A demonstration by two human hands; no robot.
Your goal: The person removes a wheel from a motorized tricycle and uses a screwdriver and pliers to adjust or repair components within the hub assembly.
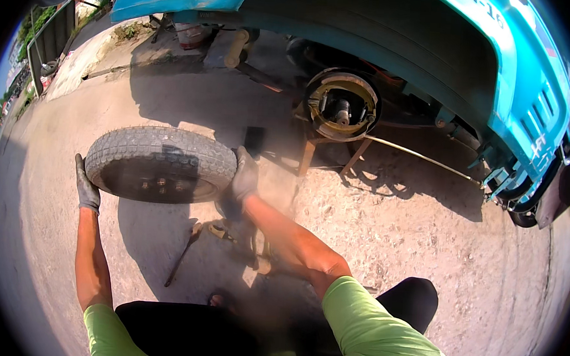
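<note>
A wheel with a chunky grey tyre (163, 144) is held between my two gloved hands, tilted so that several studs show on its dark inner side. My left hand (87, 184) presses on its left edge with the fingers pointing up. Against the right edge of the tyre lies my right hand (245, 174), its fingers partly hidden. Ahead and to the right, a bare wheel hub with brake shoes (341, 106) shows under the turquoise vehicle (530, 69).
Below the wheel, a long-handled tool (184, 253) and a small yellowish tool (221, 231) lie on the concrete ground (437, 252). Brown stand legs (306, 156) are under the hub. A thin rod (426, 157) runs rightward from there. A bucket (190, 36) stands farther back.
</note>
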